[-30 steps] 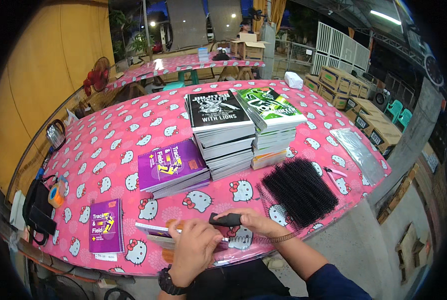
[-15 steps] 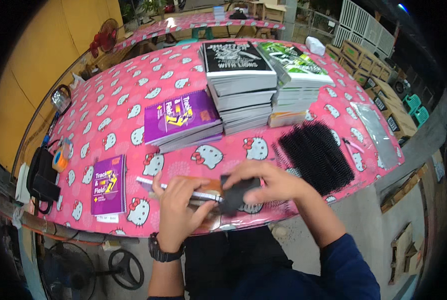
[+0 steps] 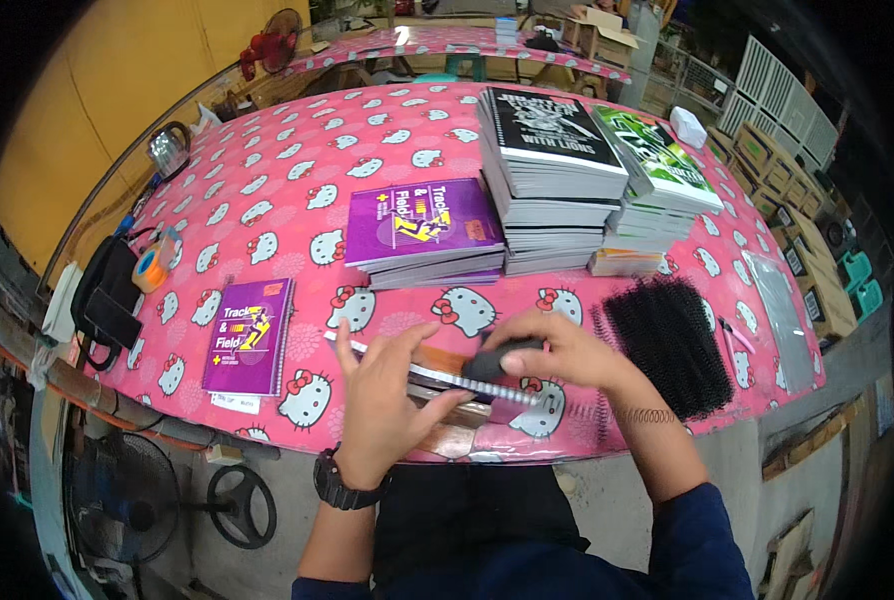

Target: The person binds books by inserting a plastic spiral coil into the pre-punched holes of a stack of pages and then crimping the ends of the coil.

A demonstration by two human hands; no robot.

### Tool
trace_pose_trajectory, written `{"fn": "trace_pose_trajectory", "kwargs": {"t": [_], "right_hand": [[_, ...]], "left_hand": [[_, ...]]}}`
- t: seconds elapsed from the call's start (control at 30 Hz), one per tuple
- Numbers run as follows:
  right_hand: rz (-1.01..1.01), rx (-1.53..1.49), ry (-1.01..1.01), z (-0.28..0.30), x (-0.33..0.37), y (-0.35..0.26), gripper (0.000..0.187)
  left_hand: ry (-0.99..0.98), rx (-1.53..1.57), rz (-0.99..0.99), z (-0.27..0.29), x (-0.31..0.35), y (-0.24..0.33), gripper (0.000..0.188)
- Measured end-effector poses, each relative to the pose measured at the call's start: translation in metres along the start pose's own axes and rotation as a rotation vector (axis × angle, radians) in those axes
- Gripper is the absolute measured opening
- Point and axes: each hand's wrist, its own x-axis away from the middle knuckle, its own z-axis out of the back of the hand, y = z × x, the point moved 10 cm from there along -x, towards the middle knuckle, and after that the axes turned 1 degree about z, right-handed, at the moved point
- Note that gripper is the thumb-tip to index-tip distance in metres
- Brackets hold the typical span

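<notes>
My left hand (image 3: 387,400), with a black watch on its wrist, grips a thin book (image 3: 435,376) held spine up near the table's front edge. Along its spine runs a black wire-like coil (image 3: 515,394), which sticks out past the right end and reaches under my right forearm. My right hand (image 3: 562,348) is closed on a dark, soft-looking pad (image 3: 489,362) just beyond the spine. Whether the pad touches the coil I cannot tell. To the right lies a pile of black binding coils (image 3: 667,345). One purple spiral notebook (image 3: 249,335) lies flat at the left.
Behind my hands stand stacks of purple notebooks (image 3: 422,225), black-covered books (image 3: 557,190) and green-covered books (image 3: 662,180). Pink-handled pliers (image 3: 737,338) and a clear plastic sheet (image 3: 779,320) lie at the right. A tape roll (image 3: 151,270) and black pouch (image 3: 105,300) sit at the left edge.
The pad in my right hand has turned and lifted off the book's right end, baring the coil along the spine. My left hand keeps its hold. The whole view has shifted slightly.
</notes>
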Motion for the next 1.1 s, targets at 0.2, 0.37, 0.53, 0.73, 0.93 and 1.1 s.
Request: {"fn": "trace_pose_trajectory", "kwargs": {"t": [0.2, 0.37, 0.53, 0.73, 0.93, 1.1], "right_hand": [[-0.01, -0.067, -0.012, -0.009, -0.008, 0.004, 0.048], [-0.039, 0.079, 0.043, -0.004, -0.016, 0.007, 0.051], [-0.231, 0.294, 0.147, 0.02, -0.018, 0.028, 0.05], [-0.185, 0.261, 0.034, -0.004, -0.035, 0.026, 0.051], [-0.093, 0.156, 0.035, -0.013, -0.042, 0.019, 0.06], [0.122, -0.411, -0.046, -0.021, -0.047, -0.002, 0.051]], "left_hand": [[0.028, 0.002, -0.038, 0.0, 0.003, -0.004, 0.07], [0.1, -0.006, -0.075, 0.006, 0.007, -0.002, 0.072], [0.411, 0.02, 0.006, 0.021, 0.027, -0.02, 0.088], [0.548, 0.892, 0.309, -0.003, 0.05, -0.093, 0.088], [0.459, 0.973, 0.433, -0.017, 0.049, -0.115, 0.07], [0.482, 0.987, 0.382, -0.018, 0.051, -0.114, 0.076]]}}
